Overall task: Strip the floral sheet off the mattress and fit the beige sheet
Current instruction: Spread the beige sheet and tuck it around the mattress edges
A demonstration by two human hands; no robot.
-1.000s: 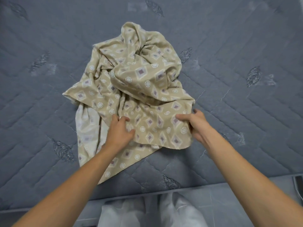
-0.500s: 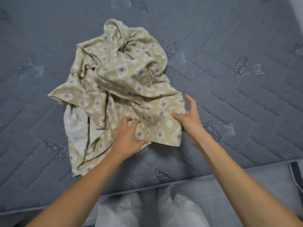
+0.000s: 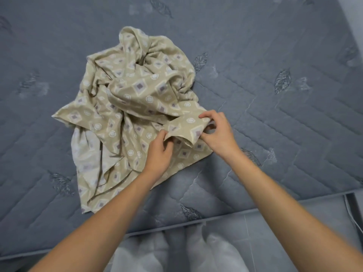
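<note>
A crumpled beige sheet (image 3: 135, 99) with purple diamonds and white rings lies in a heap on the bare grey quilted mattress (image 3: 275, 118). My left hand (image 3: 158, 154) pinches a lifted fold of the sheet at the heap's near right part. My right hand (image 3: 218, 132) grips the same fold from the right, thumb and fingers curled round its edge. The fold is raised a little off the mattress between both hands. No floral sheet is in view.
The mattress's near edge (image 3: 176, 228) runs across the bottom, with its grey side panel below. My legs in pale trousers (image 3: 176, 254) stand against it. A dark strip of floor or frame (image 3: 353, 209) shows at the lower right.
Both hands have closed on a fold at the heap's near right and lifted it. Before, they lay on the sheet with the right hand partly spread.
</note>
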